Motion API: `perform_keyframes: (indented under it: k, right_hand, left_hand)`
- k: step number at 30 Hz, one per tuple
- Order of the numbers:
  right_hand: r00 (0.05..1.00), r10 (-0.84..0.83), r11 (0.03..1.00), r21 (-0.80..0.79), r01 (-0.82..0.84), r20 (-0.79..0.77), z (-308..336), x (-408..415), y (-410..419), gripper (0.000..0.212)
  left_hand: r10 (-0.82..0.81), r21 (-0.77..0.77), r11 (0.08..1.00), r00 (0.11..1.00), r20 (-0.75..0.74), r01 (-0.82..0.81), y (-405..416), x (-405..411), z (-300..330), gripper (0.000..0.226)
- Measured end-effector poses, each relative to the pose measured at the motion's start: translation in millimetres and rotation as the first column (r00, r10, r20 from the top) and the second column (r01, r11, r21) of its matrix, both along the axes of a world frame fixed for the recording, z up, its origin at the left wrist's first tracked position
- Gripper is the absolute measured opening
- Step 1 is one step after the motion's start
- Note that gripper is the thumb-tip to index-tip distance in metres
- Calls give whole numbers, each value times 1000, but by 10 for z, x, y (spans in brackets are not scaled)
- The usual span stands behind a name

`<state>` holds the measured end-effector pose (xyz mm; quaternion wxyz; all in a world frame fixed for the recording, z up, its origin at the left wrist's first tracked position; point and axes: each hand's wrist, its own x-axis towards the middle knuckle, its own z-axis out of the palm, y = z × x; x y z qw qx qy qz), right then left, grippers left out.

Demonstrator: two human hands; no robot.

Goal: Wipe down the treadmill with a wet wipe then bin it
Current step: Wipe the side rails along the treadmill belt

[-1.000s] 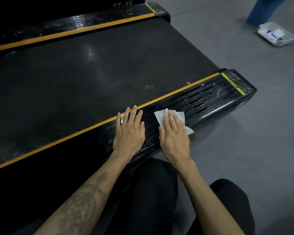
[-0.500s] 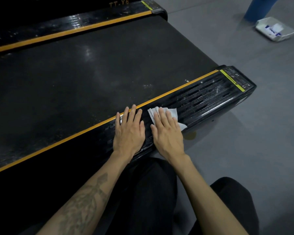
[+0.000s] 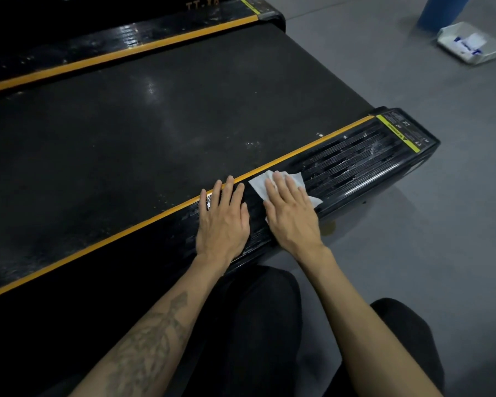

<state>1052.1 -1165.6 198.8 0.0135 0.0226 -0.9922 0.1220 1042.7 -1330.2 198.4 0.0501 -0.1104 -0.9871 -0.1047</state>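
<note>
A black treadmill with a wide belt (image 3: 161, 133) and orange-striped side rails fills the left and middle of the view. Its near ribbed side rail (image 3: 352, 164) looks streaked and wet toward the end cap. A white wet wipe (image 3: 262, 184) lies flat on that rail. My right hand (image 3: 291, 216) presses it down with straight fingers and covers most of it. Just to the left, my left hand (image 3: 222, 220) rests flat on the same rail, fingers straight, holding nothing.
A white pack of wipes (image 3: 470, 45) lies on the grey floor at the far right, beside a blue upright object (image 3: 438, 10). Grey floor (image 3: 413, 239) stretches to the right of the treadmill. My knees in black trousers (image 3: 258, 325) are below the rail.
My right hand slid the wipe leftward along the rail toward my left hand, then back slightly right. My left hand stayed in place.
</note>
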Motion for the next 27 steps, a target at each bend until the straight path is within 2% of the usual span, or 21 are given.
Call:
perform_keyframes:
  k: [4, 9, 14, 19, 24, 27]
  right_hand:
    - [992, -122, 993, -15, 121, -32, -57, 198, -174, 65]
    - [1000, 17, 1000, -3, -17, 0, -21, -60, -119, 67]
    - [994, -104, 994, -36, 103, -24, -47, 93, -85, 66]
    - [999, 32, 999, -9, -32, 4, -19, -39, -160, 68]
    - [996, -85, 996, -8, 84, -28, -32, -86, -57, 68]
    - [998, -63, 998, -10, 63, 2, -27, 13, -217, 69]
  left_hand:
    - [-1, -4, 1000, 1000, 5, 1, -2, 6, -2, 52]
    - [0, -2, 1000, 1000, -6, 0, 5, -16, -4, 51]
    - [2, 4, 1000, 1000, 2, -2, 17, -11, -12, 51]
    - [8, -10, 1000, 1000, -2, -8, 20, -21, -15, 53]
    - [12, 1, 1000, 1000, 13, -12, 18, -22, -17, 55]
    - [12, -7, 1000, 1000, 18, -12, 19, -30, -11, 56]
